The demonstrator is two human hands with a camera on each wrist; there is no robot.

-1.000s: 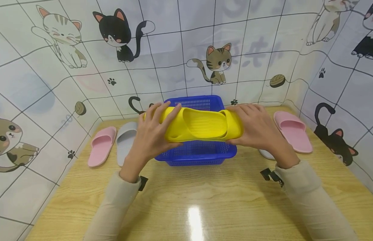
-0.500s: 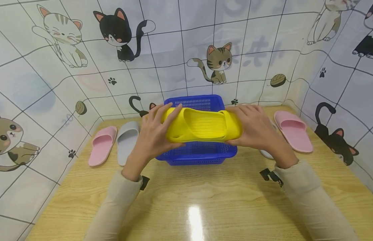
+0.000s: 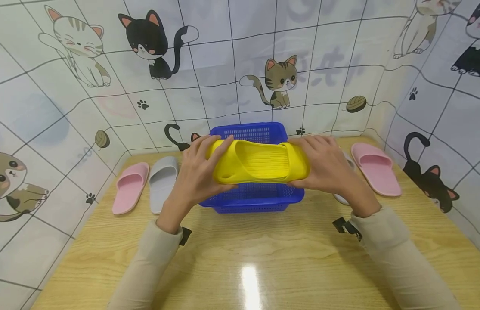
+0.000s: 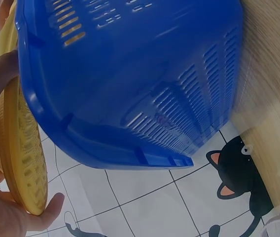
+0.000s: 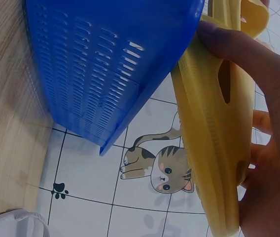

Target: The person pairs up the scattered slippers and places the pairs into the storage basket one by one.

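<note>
A yellow clog [image 3: 263, 161] lies lengthwise between both hands, its opening toward the head camera, held above a blue perforated basket [image 3: 251, 202]. My left hand [image 3: 195, 170] grips the closed toe end, fingers over the far edge and thumb under the near side. My right hand [image 3: 325, 165] grips the opposite end, by the strap. In the left wrist view, the ridged underside of the yellow clog [image 4: 29, 153] stands beside the rim of the blue basket [image 4: 46, 98]. Side holes show in the yellow clog [image 5: 204, 118] in the right wrist view. The palms hide both its ends.
On the wooden table [image 3: 224, 258], a pink slipper [image 3: 129, 191] and a grey slipper [image 3: 162, 185] stand at the left. At the right are another pink slipper [image 3: 379, 172] and a pale slipper [image 3: 342, 199], partly behind my right arm. A cat-patterned wall [image 3: 220, 77] rises behind.
The right hand and the clog's right end have shifted very slightly to the left. Both hands keep their grip, and the basket and slippers stay in place.
</note>
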